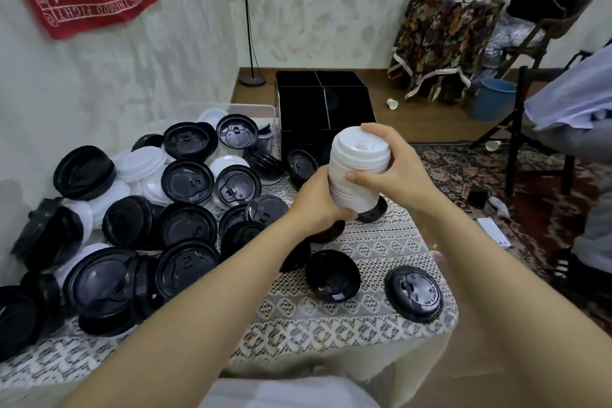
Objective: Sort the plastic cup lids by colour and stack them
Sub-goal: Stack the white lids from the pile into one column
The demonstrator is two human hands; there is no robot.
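Both hands — left hand [318,199], right hand [394,169] — grip white lid stack [359,172].

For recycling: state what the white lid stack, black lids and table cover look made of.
White lid stack: thin moulded plastic, matt, by its ribbed nested rims. Black lids: plastic, glossy, showing highlights. Table cover: likely woven lace cloth, patterned with holes.

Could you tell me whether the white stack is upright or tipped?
Roughly upright: the stack rises vertically, gripped by left hand and right hand.
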